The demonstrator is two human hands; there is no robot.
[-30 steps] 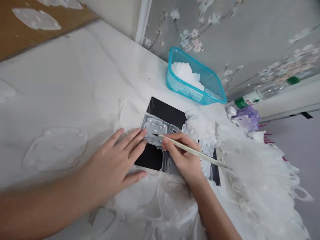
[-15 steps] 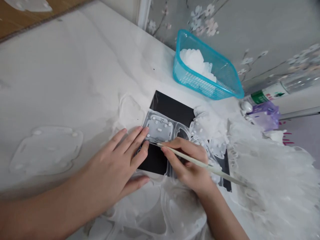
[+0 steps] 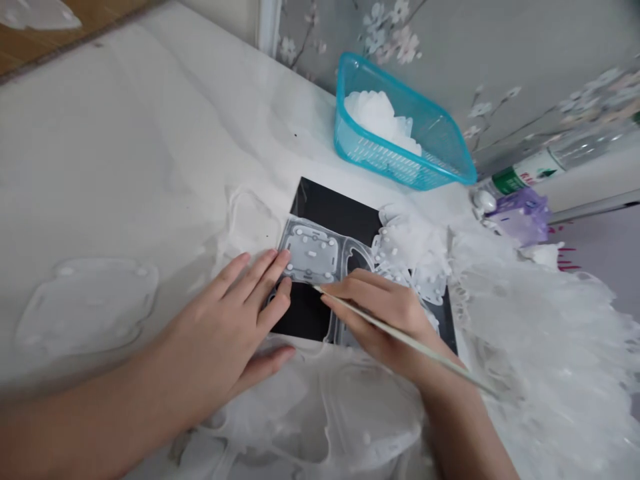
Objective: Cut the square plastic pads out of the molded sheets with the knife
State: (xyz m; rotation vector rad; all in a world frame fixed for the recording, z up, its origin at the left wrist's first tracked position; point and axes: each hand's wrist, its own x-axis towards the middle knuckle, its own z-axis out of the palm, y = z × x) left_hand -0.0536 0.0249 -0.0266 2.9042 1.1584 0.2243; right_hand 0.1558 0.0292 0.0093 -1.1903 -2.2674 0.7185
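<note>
A translucent moulded sheet with a rectangular, bumpy panel (image 3: 313,253) lies across a black board (image 3: 334,208). My left hand (image 3: 237,313) rests flat with its fingers apart, fingertips touching the sheet at the panel's left side. Between the thumb and fingers of my right hand (image 3: 387,313) is a thin pale stick (image 3: 440,360), held like a pen. The stick's tip is at the panel's lower edge; whether it presses into the sheet I cannot tell. My right hand covers part of the sheet's neighbouring section.
A blue basket (image 3: 405,163) holding white pieces stands by the wall. Loose translucent pieces (image 3: 410,247) overlap the board's right side, beside a large heap of clear plastic (image 3: 550,360). More sheets (image 3: 370,413) lie in front. One panel (image 3: 90,307) sits far left; a bottle (image 3: 535,170) lies at right.
The whole view has shifted slightly. The stick's tip has moved a little rightward along the panel's lower edge, and my right hand has turned. My left hand keeps its place on the sheet.
</note>
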